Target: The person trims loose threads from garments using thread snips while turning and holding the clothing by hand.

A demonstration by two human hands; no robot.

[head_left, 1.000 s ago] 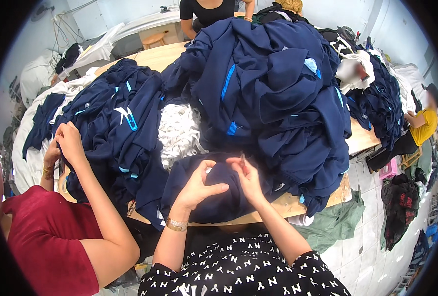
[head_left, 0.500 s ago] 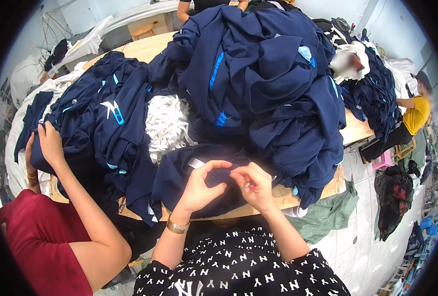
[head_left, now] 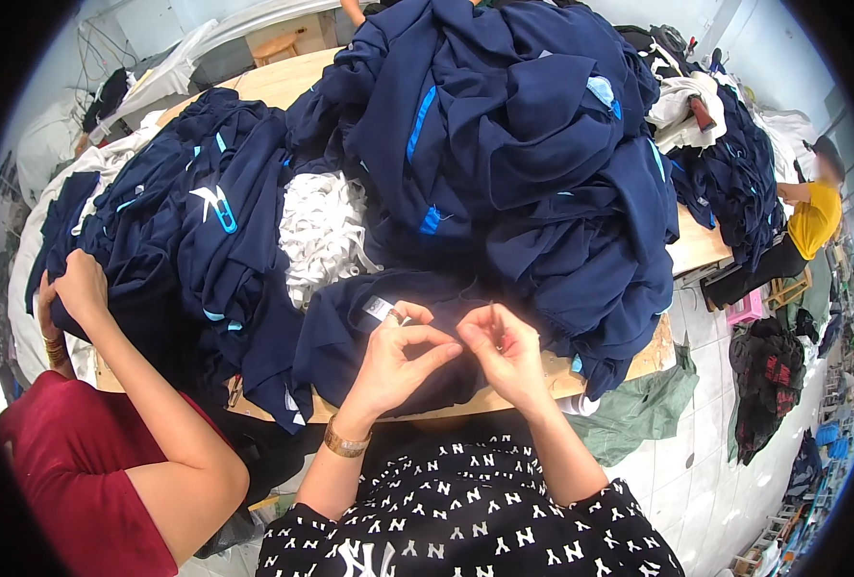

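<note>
Both hands are raised over a navy garment (head_left: pixel 335 322) at the table's near edge. On that garment a small white label (head_left: pixel 379 308) shows just beyond my left hand (head_left: pixel 393 361). The thumb and index finger of this hand are pinched together; anything between them is too fine to make out. Close by on the right, my right hand (head_left: pixel 510 361) has its fingers curled and its tips pressed together. A small dark thing seems to lie in its grip, its kind unclear. A small gap separates the two sets of fingertips.
A tall heap of navy garments (head_left: pixel 513 154) rises ahead, beside a white bundle of cords (head_left: pixel 316 236). To the left, a co-worker's hand (head_left: pixel 83 288) grips another navy pile (head_left: pixel 158 231). Green sheeting (head_left: pixel 638 404) lies on the floor at right, and a person in yellow (head_left: pixel 813 216) works farther off.
My right hand has turned and its fingers have curled inward. My left hand has narrowed to a tight pinch. The co-worker's hands have shifted slightly on the left pile.
</note>
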